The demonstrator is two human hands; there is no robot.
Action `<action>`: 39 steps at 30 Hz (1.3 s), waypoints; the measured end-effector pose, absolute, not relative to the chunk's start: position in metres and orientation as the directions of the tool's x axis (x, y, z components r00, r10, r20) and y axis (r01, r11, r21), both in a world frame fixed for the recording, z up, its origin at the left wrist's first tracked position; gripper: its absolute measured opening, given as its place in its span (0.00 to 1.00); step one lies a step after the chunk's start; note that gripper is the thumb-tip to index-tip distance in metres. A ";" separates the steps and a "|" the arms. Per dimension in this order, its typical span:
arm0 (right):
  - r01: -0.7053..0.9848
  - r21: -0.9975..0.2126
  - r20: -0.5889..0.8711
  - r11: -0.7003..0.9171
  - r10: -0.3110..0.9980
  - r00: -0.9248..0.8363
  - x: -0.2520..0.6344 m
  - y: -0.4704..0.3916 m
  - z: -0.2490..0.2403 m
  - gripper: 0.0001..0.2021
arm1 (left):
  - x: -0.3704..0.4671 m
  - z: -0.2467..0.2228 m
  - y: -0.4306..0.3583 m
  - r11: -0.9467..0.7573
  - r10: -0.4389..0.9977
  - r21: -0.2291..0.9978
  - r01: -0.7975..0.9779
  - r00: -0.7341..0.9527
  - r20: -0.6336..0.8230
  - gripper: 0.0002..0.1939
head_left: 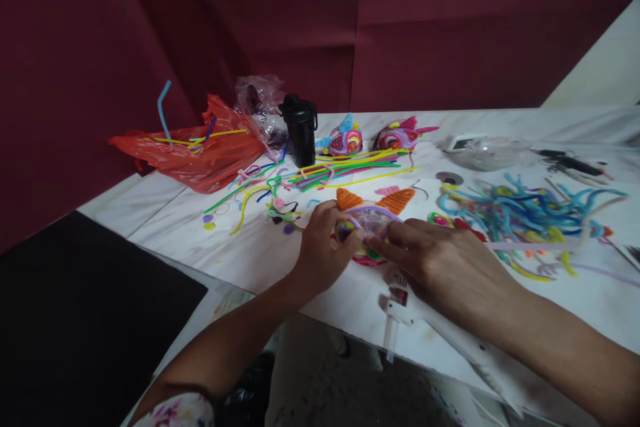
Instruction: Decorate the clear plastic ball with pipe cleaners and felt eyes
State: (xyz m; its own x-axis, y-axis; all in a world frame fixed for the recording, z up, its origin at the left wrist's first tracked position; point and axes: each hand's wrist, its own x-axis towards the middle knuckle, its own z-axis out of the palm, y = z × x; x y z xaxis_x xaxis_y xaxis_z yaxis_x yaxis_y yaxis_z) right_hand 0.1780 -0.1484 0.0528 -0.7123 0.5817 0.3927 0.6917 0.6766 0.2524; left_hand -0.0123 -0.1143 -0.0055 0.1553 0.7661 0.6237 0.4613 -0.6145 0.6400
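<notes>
Hands: both worked at one craft piece (369,223) on the white worktop (260,257). Left hand (323,247), fingers curled, pinched the piece's left edge. Right hand (445,267), fingers together and pointing left, pressed on its right edge and lower rim. Whether either hand fully clamped it could not be told; both touched it.

Craft piece: round, pale purple, two orange ears (375,200) on its far side. It lay flat between the two hands, just beyond the fingertips, its wide axis running left to right, hand to hand. The left hand was slightly nearer its centre.

Glue gun (400,307): white, under the right wrist, just nearer the person than the piece.

Blue pipe cleaners (525,213): tangled heap, right of the right hand.

Straight pipe cleaners (345,170): mixed colours, beyond the hands.

Black bottle (300,130): upright, farther off, beyond the left hand.

Red bag (195,150): far left of the left hand, pipe cleaners sticking out.

Two finished figures (373,139): side by side, beyond the straight pipe cleaners.
</notes>
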 end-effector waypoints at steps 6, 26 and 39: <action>0.653 0.337 0.439 0.678 0.500 -0.746 0.177 -0.149 0.053 0.09 | -0.007 -0.006 -0.113 -0.547 0.817 0.715 0.435 0.092 0.569 0.09; 0.678 -0.008 0.414 0.735 0.620 -0.667 0.185 -0.141 0.044 0.19 | -0.002 0.002 -0.113 -0.493 0.851 0.729 0.474 0.090 0.517 0.12; 0.694 -0.155 0.366 0.703 0.694 -0.621 0.200 -0.134 0.058 0.14 | -0.005 -0.001 -0.113 -0.510 0.845 0.724 0.465 0.111 0.524 0.14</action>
State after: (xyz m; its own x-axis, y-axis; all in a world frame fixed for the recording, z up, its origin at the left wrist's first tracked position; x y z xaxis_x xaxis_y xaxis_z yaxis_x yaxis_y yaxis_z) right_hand 0.1996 -0.1343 0.0576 -0.6207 0.6935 0.3657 0.6940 0.7030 -0.1554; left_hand -0.0054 -0.1131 -0.0008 0.1106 0.8446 0.5238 0.4651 -0.5098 0.7238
